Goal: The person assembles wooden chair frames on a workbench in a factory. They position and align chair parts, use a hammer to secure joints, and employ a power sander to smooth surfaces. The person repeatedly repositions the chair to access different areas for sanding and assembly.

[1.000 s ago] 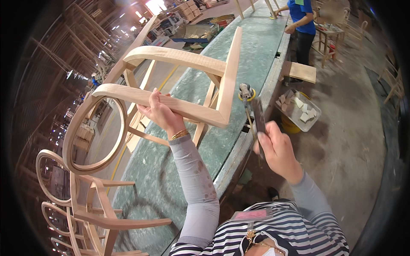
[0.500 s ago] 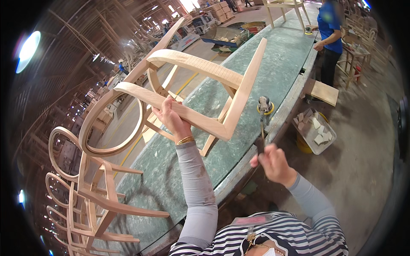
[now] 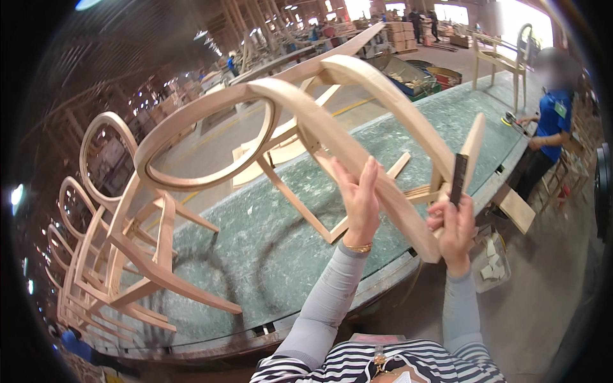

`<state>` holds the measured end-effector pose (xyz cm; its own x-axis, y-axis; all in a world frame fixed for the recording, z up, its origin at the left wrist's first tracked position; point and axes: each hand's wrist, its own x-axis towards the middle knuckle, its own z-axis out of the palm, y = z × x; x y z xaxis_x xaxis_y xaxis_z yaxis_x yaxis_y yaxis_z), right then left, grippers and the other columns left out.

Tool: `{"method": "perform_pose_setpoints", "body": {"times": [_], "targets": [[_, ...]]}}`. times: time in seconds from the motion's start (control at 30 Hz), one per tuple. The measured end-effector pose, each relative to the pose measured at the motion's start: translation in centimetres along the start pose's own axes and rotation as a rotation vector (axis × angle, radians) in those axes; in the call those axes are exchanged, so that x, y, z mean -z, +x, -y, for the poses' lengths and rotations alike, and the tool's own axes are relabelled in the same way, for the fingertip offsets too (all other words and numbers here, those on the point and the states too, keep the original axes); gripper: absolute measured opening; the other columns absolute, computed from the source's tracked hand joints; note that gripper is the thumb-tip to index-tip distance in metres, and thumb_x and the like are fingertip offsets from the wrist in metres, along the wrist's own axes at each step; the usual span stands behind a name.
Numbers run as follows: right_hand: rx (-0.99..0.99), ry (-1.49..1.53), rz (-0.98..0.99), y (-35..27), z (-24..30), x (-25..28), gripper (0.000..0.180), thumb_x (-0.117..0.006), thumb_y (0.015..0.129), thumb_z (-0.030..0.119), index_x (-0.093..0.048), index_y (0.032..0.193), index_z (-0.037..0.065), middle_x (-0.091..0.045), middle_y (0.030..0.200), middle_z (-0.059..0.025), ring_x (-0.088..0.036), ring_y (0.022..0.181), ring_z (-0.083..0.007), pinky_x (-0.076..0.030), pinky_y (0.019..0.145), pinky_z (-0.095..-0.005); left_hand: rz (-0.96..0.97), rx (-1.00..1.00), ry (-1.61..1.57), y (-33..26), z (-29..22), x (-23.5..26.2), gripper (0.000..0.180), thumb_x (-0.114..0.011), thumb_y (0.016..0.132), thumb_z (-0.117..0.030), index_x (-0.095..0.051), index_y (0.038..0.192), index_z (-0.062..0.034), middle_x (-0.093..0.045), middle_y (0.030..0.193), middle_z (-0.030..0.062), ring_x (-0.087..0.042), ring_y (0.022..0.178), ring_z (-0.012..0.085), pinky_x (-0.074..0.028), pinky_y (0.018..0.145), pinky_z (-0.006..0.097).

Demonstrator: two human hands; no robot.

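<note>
A bare wooden chair frame (image 3: 345, 131) with a round ring back (image 3: 145, 150) lies tipped over on the green table. My left hand (image 3: 361, 207) grips one of its long curved members, fingers pointing up along the wood. My right hand (image 3: 454, 233) is closed around a narrow, dark, flat strip (image 3: 458, 175), which stands up from the fingers. That hand is beside the lower end of the same member, near a corner joint of the frame. What kind of tool the strip is cannot be made out.
Several similar wooden chair frames (image 3: 169, 274) stand along the left of the green-topped table (image 3: 249, 255). A plastic bin of wood offcuts (image 3: 495, 268) sits below the table's right edge. At the far right, a person in blue (image 3: 554, 124) works near another chair (image 3: 504, 54).
My right hand has come up from beside the table edge to the chair frame. The frame has tilted over, and my left hand has moved right with it. My view has swung too.
</note>
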<state>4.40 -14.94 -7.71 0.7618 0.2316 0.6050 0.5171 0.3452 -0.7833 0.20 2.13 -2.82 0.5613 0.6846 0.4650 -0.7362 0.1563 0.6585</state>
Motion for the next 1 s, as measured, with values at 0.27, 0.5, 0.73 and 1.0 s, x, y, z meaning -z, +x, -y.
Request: {"method": "perform_pose_setpoints", "body": {"times": [0.27,0.5,0.73,1.0], "targets": [[-0.03,0.056,-0.108,0.1,0.6,-1.3,0.021,-0.037,0.098,0.015,-0.041,0.113,-0.001,-0.058,0.065,-0.0103,-0.044,0.038,-0.0069,-0.036,0.038,-0.0188,-0.838,-0.071,0.753,9.1,7.0,33.4,0.07,-0.078,0.069,-0.007,-0.039,0.126,0.0059,-0.054,0.111,0.0192,-0.06,0.08,0.0276,-0.051,0.076,0.039],[-0.072,-0.07,-0.234,0.7,1.4,-1.5,0.022,-0.037,0.098,0.019,-0.041,0.111,0.001,-0.056,0.06,-0.0103,-0.042,0.034,-0.008,-0.034,0.035,-0.0189,-0.549,0.521,0.205,10.1,13.8,36.4,0.04,-0.068,0.084,-0.033,-0.049,0.101,-0.0029,-0.056,0.075,0.0078,-0.058,0.066,0.0188,-0.052,0.058,0.033],[-0.032,-0.181,-0.227,6.1,2.8,0.9,0.025,-0.037,0.098,0.021,-0.046,0.111,0.0,-0.052,0.057,-0.0066,-0.039,0.032,-0.0077,-0.033,0.033,-0.0193,-0.513,0.501,0.319,7.6,13.6,35.5,0.035,-0.066,0.086,-0.034,-0.049,0.093,-0.0043,-0.049,0.068,0.004,-0.052,0.058,0.0159,-0.048,0.053,0.031],[0.022,-0.07,-0.134,17.1,3.9,10.3,0.023,-0.038,0.099,0.02,-0.051,0.111,0.005,-0.05,0.061,-0.0004,-0.044,0.044,-0.0041,-0.036,0.042,-0.017,-0.373,0.311,0.461,7.1,8.6,30.0,0.032,-0.063,0.088,-0.033,-0.05,0.091,-0.0036,-0.056,0.068,0.006,-0.056,0.056,0.017,-0.045,0.048,0.031]]}}
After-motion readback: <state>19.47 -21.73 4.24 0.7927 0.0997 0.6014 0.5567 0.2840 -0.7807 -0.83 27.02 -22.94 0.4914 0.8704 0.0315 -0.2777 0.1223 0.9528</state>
